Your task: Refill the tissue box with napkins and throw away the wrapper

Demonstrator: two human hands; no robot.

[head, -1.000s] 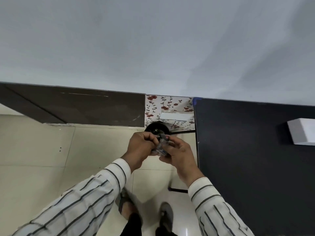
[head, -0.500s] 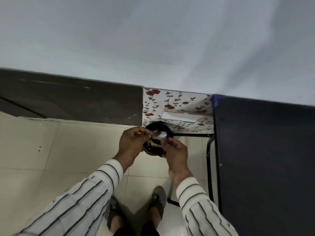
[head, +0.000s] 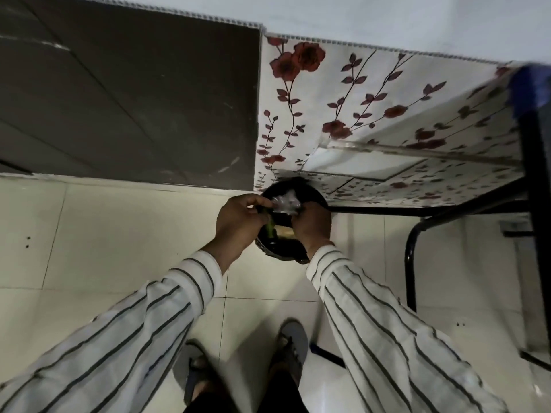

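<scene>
Over the bin, head view: you stand with both hands held above a round black bin [head: 283, 248] on the pale tiled floor [head: 104, 234].
Wrapper: the crumpled clear wrapper [head: 285, 203] sits between your two hands, directly above the open mouth of the bin and not yet inside it.
Left hand: your left hand [head: 238, 222] is curled, thumb and fingertips pinched on the left edge of the wrapper; something thin and green hangs below it, too small to identify.
Right hand: your right hand [head: 313, 225] is also curled, its fingertips closed on the right side of the wrapper, with its back turned to the camera.
Surroundings: a floral-patterned panel [head: 372, 114] stands just beyond the bin on the far right; a dark panel [head: 134, 99] fills the far left; a black metal frame [head: 413, 257] stands to the right; your feet [head: 292, 347] are near, at the bottom.
Tissue box: neither it nor the napkins appear in this view, so you cannot confirm the refill from here.
Progress: judging by the empty wrapper held at the bin, the refill is likely done and you are on the closing step.
What is left: let go with both hands so the wrapper falls into the bin.
</scene>
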